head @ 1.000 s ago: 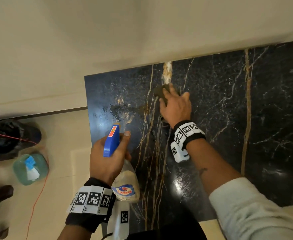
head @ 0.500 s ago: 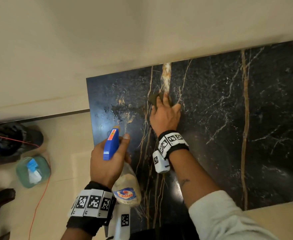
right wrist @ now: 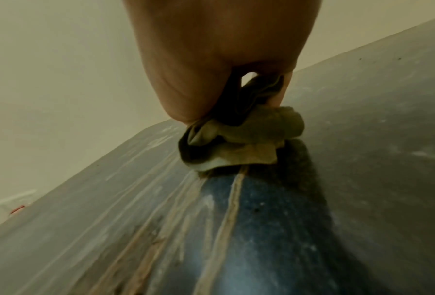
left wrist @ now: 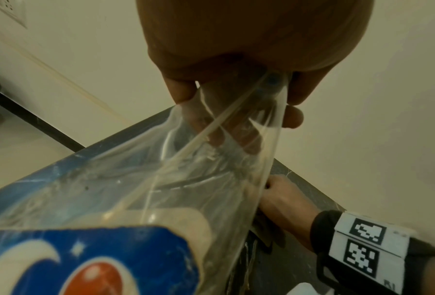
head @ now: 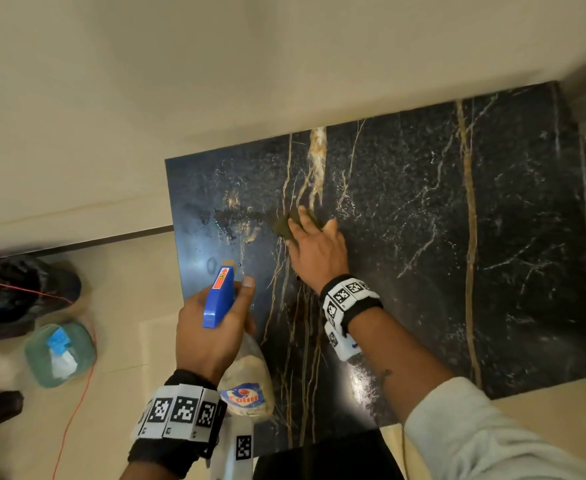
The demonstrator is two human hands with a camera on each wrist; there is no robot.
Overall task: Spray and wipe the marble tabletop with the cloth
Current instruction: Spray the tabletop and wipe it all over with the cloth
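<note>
**Marble tabletop, cloth at mid-surface**

Head view: right hand [head: 317, 252] presses the olive cloth [head: 286, 226] flat on the marble tabletop [head: 423, 237], fingers extended over it; against half a second ago, hand and cloth sit nearer the droplets left of the fingertips. Left hand [head: 212, 327] grips the spray bottle [head: 238, 358], index finger beside its blue trigger head, position unchanged. Beige wall beyond the fingers; floor left of the left hand bears a green container [head: 59, 355] and a red cord [head: 73, 410].

Left wrist view: fingers [left wrist: 183, 89] wrapped round the clear bottle neck.

Right wrist view: fingers bunch the cloth [right wrist: 239, 139] against veined stone.
</note>
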